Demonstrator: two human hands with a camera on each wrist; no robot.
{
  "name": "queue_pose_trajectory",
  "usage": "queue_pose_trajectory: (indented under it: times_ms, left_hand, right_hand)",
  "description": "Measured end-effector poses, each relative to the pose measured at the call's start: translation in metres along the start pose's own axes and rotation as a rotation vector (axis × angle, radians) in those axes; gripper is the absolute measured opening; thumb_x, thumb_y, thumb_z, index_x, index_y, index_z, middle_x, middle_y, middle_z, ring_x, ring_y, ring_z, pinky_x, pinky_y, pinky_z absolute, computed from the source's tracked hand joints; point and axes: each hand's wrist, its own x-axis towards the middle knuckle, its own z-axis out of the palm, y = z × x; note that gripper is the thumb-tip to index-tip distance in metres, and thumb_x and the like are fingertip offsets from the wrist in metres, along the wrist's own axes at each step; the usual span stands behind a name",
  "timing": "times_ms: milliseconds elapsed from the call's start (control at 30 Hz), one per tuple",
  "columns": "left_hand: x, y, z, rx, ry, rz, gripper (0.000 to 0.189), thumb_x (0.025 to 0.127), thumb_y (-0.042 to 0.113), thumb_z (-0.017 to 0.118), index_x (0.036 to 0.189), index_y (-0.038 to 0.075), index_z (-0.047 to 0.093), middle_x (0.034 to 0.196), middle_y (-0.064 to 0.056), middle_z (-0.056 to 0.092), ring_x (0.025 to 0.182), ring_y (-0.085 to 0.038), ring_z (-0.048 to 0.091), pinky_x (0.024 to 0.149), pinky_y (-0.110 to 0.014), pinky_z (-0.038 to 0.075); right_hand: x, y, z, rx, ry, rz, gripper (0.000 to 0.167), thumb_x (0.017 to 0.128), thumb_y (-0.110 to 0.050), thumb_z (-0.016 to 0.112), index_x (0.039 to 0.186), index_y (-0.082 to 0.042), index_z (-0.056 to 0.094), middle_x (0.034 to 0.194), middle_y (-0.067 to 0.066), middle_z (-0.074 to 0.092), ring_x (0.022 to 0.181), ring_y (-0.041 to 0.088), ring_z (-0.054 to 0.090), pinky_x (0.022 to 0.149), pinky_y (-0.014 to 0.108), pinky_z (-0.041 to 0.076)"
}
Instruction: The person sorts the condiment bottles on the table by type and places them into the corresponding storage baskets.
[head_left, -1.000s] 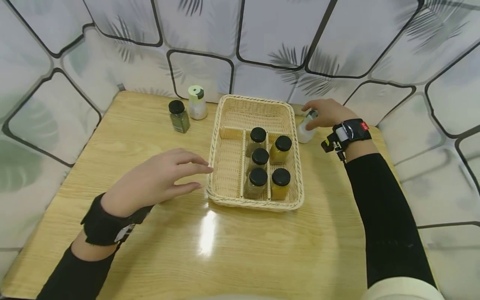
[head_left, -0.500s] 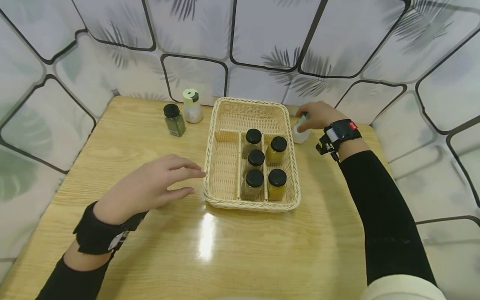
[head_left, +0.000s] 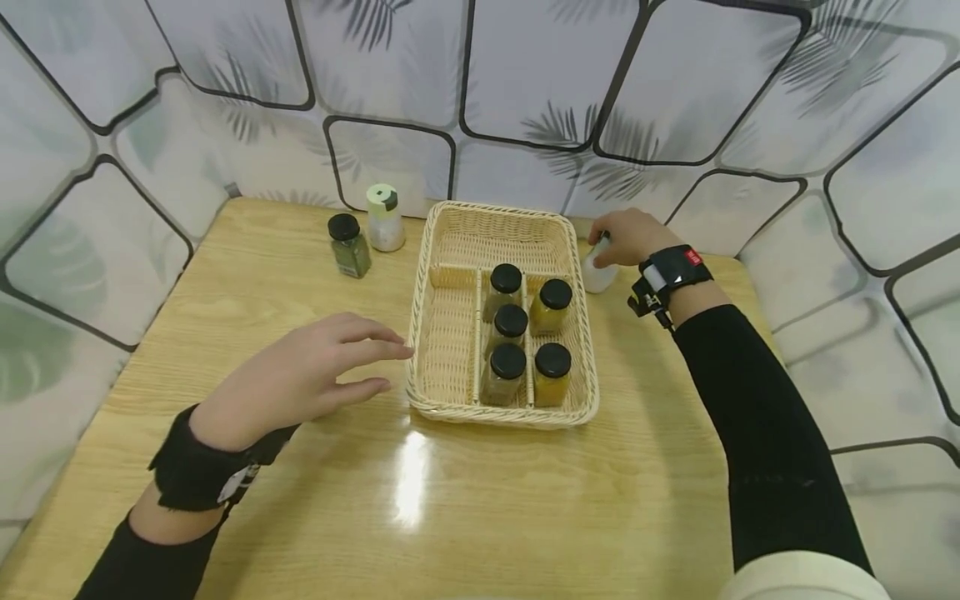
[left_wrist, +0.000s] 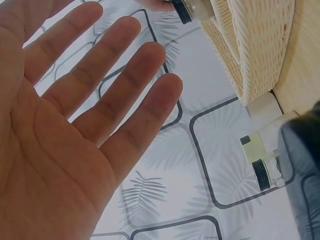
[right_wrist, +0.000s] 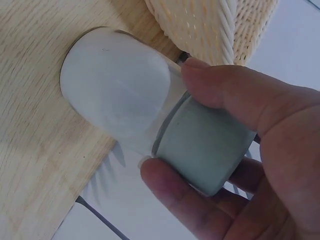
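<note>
My right hand [head_left: 636, 236] grips a clear glass shaker jar of white powder [head_left: 597, 277] just right of the basket. In the right wrist view the thumb and fingers close round its pale green cap [right_wrist: 205, 142], with the jar's base against the table. The left hand [head_left: 315, 367] holds nothing; its fingers are extended, with the fingertips at the left rim of the wicker basket [head_left: 417, 375]. Its palm [left_wrist: 60, 135] and spread fingers fill much of the left wrist view.
Black-lidded spice jars [head_left: 507, 362] stand in the basket's middle and right compartments; the left and back ones are bare. Left of the basket are a black-lidded jar of green herbs [head_left: 349, 250] and a green-capped white shaker [head_left: 386, 221]. A patterned curtain [head_left: 525, 75] borders the table.
My right fingers have closed further over the cap of the shaker jar, covering more of it. The left hand stays beside the basket. The head view has shifted slightly.
</note>
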Motion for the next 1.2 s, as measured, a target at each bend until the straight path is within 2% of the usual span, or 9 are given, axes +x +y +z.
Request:
queue_pose_trajectory:
  times_ms: [133,333,500,900,1200]
  left_hand:
    - [0.000,0.000,0.003,-0.001,-0.009,-0.006,0.037,0.091,0.021,0.074,0.126,0.013,0.068,0.120,-0.002,0.068,0.109,-0.023,0.063,0.090,-0.040,0.055]
    - [0.000,0.000,0.004,-0.008,-0.010,-0.015,0.039,0.088,0.019,0.077,0.125,0.014,0.068,0.119,-0.002,0.068,0.108,-0.022,0.063,0.089,-0.039,0.056]
    - [-0.001,0.000,0.004,-0.015,-0.010,-0.018,0.037,0.090,0.021,0.075,0.126,0.014,0.068,0.120,-0.001,0.068,0.109,-0.021,0.063,0.090,-0.039,0.055]
    - [0.004,-0.002,0.001,-0.018,-0.008,-0.006,0.034,0.092,0.023,0.073,0.125,0.013,0.069,0.120,-0.003,0.068,0.109,-0.022,0.063,0.091,-0.040,0.055]
    - [0.000,-0.004,0.002,-0.019,-0.015,-0.026,0.034,0.094,0.026,0.071,0.125,0.014,0.069,0.120,-0.003,0.068,0.110,-0.023,0.063,0.090,-0.043,0.055]
  right_hand:
    - [-0.002,0.005,0.004,-0.010,0.011,0.008,0.040,0.089,-0.024,0.074,0.125,-0.009,0.065,0.120,0.017,0.062,0.098,0.033,0.057,0.080,0.046,0.050]
    - [-0.006,0.006,0.006,-0.014,-0.015,0.016,0.040,0.089,-0.025,0.073,0.125,-0.010,0.065,0.119,0.017,0.062,0.096,0.032,0.056,0.076,0.044,0.049]
    - [-0.010,0.005,0.004,-0.023,-0.019,0.011,0.039,0.089,-0.024,0.073,0.125,-0.010,0.065,0.120,0.017,0.062,0.096,0.033,0.057,0.076,0.045,0.050]
    - [-0.021,0.011,0.002,-0.038,0.034,-0.046,0.038,0.086,-0.022,0.075,0.121,-0.009,0.068,0.124,0.016,0.063,0.099,0.032,0.058,0.081,0.047,0.051]
    - [-0.029,0.003,-0.001,-0.039,0.086,-0.092,0.033,0.085,-0.021,0.076,0.116,-0.010,0.070,0.120,0.016,0.065,0.099,0.032,0.058,0.082,0.046,0.051]
